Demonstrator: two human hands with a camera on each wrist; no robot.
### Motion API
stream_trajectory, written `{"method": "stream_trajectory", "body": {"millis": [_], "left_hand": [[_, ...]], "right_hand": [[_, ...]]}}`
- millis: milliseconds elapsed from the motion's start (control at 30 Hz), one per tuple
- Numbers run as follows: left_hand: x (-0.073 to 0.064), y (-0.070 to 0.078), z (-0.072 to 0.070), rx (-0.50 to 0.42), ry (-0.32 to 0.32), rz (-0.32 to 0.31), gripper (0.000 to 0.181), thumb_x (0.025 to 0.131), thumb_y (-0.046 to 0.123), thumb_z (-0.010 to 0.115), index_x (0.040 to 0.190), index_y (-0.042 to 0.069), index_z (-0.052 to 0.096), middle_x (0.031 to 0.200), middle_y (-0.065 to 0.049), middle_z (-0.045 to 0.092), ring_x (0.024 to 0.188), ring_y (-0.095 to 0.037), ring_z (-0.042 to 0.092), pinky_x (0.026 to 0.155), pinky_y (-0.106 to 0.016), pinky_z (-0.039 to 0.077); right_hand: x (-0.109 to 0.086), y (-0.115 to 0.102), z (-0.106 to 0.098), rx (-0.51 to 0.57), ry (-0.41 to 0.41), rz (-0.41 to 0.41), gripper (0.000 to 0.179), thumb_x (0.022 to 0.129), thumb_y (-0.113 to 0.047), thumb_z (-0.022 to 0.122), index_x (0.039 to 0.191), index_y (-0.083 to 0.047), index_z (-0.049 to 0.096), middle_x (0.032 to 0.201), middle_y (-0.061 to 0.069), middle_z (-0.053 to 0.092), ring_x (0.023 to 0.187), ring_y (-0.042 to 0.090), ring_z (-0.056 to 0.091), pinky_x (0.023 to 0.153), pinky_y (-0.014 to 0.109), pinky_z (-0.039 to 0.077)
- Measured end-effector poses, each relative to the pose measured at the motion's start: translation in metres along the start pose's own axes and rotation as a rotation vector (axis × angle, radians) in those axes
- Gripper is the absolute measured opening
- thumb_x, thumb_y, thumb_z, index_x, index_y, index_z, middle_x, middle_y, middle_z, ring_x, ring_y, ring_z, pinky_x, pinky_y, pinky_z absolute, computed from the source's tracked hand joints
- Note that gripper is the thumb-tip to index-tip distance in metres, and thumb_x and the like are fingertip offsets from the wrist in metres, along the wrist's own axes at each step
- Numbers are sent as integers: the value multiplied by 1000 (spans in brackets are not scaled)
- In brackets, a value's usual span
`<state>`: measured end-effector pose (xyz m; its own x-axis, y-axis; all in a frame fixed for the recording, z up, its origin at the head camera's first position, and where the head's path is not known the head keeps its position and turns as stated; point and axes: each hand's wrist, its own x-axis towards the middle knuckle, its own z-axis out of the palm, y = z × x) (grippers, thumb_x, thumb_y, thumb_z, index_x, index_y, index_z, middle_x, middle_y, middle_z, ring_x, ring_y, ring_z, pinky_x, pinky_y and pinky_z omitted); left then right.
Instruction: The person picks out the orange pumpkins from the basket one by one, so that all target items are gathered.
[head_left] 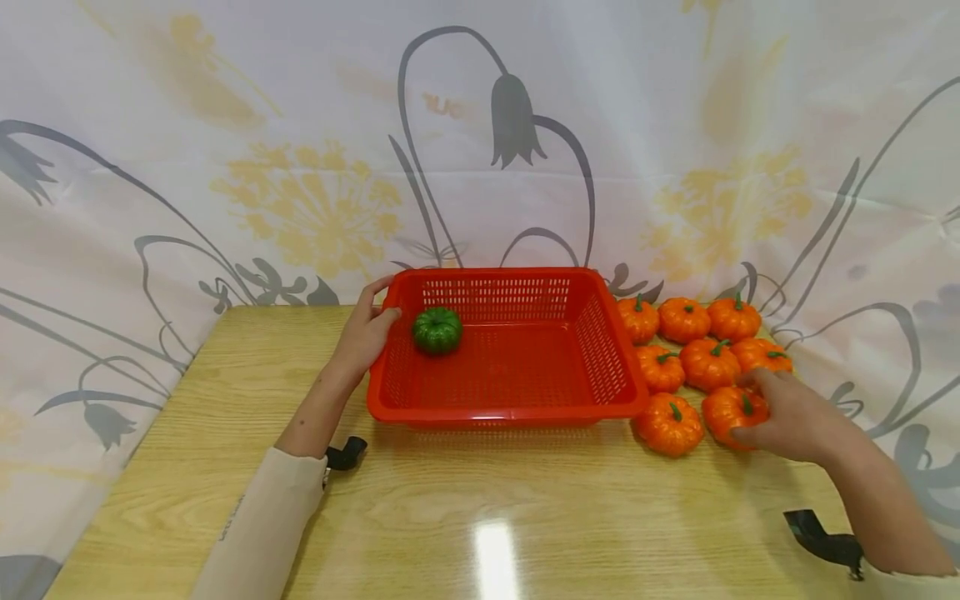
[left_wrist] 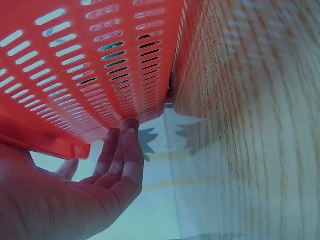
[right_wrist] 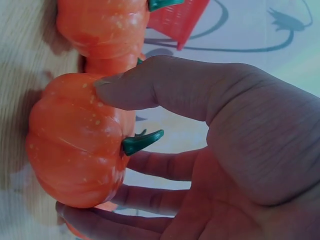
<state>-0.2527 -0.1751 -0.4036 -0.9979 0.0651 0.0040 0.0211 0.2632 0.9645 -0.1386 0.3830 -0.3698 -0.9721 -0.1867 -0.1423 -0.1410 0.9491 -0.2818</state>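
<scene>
A red plastic basket (head_left: 510, 413) with slotted walls stands at the middle of the table. My left hand (head_left: 363, 335) grips its left rim, the thumb over the edge and the fingers against the outside wall, as the left wrist view shows. Inside the basket, near that side, lies a small green pumpkin (head_left: 437, 332). On the right, my right hand (head_left: 797, 421) holds an orange pumpkin (right_wrist: 77, 142) with a green stem. Its thumb lies on one side of this pumpkin and the fingers curl round the other.
Several more orange pumpkins (head_left: 670, 425) stand close together in rows along the basket's right side. A wood-grain table (head_left: 420, 517) carries everything. Behind it hangs a pale cloth (head_left: 300, 100) printed with grey and yellow flowers.
</scene>
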Motion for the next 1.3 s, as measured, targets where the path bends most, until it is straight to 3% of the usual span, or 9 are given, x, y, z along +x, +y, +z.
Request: {"method": "stream_trajectory", "body": {"millis": [367, 733, 900, 1100, 1300], "left_hand": [[-1, 1, -1, 2, -4, -4, 61, 110, 23, 46, 168, 27, 30, 134, -30, 56, 113, -47, 68, 83, -43, 63], [-2, 2, -2, -5, -10, -3, 62, 109, 23, 47, 168, 27, 29, 135, -31, 56, 114, -47, 67, 83, -42, 63], [-1, 1, -3, -4, -8, 0, 61, 108, 22, 41, 167, 25, 30, 132, -30, 57, 110, -44, 68, 80, -35, 62], [1, 1, -3, -48, -29, -9, 62, 105, 20, 34, 167, 23, 31, 129, -28, 58, 106, -38, 66, 78, -29, 58], [0, 2, -8, 57, 1, -13, 59, 108, 20, 41, 167, 27, 35, 131, -27, 60, 107, -39, 68, 78, -31, 59]], "right_hand": [[1, 0, 6, 12, -15, 3, 77, 79, -29, 90, 126, 22, 54, 120, 40, 60, 112, 60, 55, 96, 73, 46], [1, -3, 1, -22, -17, 4, 76, 83, -27, 86, 129, 22, 52, 120, 41, 60, 110, 60, 56, 93, 71, 48], [-2, -7, -1, -17, -3, 1, 79, 85, -28, 85, 133, 23, 50, 127, 44, 57, 111, 62, 56, 91, 72, 49], [-4, -14, -6, 6, 84, -19, 70, 91, -22, 79, 136, 23, 48, 128, 45, 56, 110, 61, 57, 89, 72, 49], [3, -26, -2, 65, 284, -60, 60, 95, -19, 74, 139, 15, 53, 136, 38, 53, 121, 60, 50, 96, 75, 42]]}}
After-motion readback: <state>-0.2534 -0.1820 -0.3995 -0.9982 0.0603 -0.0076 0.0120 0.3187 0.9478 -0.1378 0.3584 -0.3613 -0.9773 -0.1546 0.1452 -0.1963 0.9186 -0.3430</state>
